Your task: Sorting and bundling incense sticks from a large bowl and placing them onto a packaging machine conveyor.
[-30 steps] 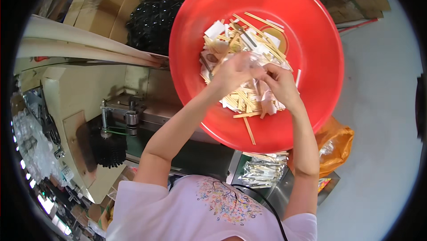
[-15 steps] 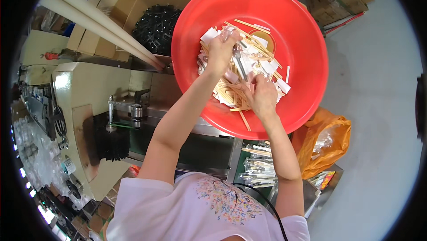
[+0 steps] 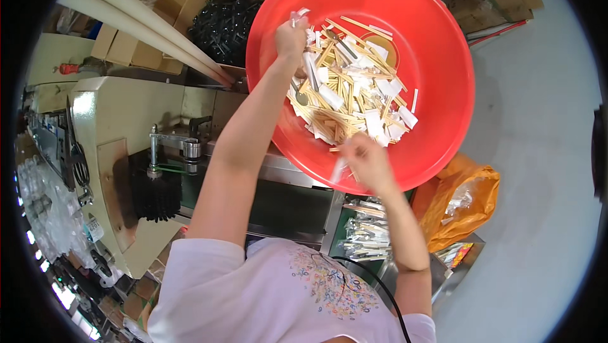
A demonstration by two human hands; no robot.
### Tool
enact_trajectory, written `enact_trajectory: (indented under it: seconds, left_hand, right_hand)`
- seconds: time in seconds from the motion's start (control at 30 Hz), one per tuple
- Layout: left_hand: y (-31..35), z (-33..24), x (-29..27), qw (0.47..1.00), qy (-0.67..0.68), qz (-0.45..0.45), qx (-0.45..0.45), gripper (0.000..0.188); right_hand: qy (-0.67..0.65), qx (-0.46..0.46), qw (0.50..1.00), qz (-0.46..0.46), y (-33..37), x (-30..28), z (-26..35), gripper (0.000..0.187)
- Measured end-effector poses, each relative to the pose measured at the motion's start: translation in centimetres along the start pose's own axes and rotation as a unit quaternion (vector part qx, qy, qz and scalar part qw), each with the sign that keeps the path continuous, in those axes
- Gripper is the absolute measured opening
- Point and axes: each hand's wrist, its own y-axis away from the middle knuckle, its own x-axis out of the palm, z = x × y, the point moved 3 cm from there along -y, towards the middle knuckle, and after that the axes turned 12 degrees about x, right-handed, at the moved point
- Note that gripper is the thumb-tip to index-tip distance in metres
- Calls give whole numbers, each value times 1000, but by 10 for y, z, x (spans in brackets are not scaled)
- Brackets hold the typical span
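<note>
A large red basin (image 3: pixel 437 96) holds a loose heap of wooden chopsticks (image 3: pixel 354 23), white paper packets (image 3: pixel 330 96) and several dark spoons (image 3: pixel 302 97). My left hand (image 3: pixel 292 40) is closed at the basin's left side, with a crumpled clear plastic wrapper (image 3: pixel 300 15) sticking out past its fingers. Over the near part of the basin is my right hand (image 3: pixel 368 163), its fingers drawn together and smeared by motion. A whitish, see-through strip of plastic wrapper (image 3: pixel 340 171) hangs from it near the rim.
Left of the basin stands a cardboard box of black plastic parts (image 3: pixel 225 23), near two pale poles (image 3: pixel 145 26). A machine with a black brush (image 3: pixel 155 200) is at the left. Wrapped cutlery packs (image 3: pixel 367 232) lie below the basin, beside an orange bag (image 3: pixel 468 200).
My hands have moved apart: the left toward the basin's left wall, the right down toward the near rim. The dark utensil and packet between them are no longer held there.
</note>
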Motion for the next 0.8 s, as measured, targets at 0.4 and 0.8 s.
enact_trajectory:
  seconds: [0.4, 0.8]
  left_hand:
    - [38, -128, -26, 964, -117, 143, 192, 28]
    - [123, -80, 38, 858, 286, 390, -174, 33]
  right_hand:
    - [403, 6, 907, -124, -168, 33, -66, 24]
    - [-237, 190, 938, 166, -48, -76, -56, 23]
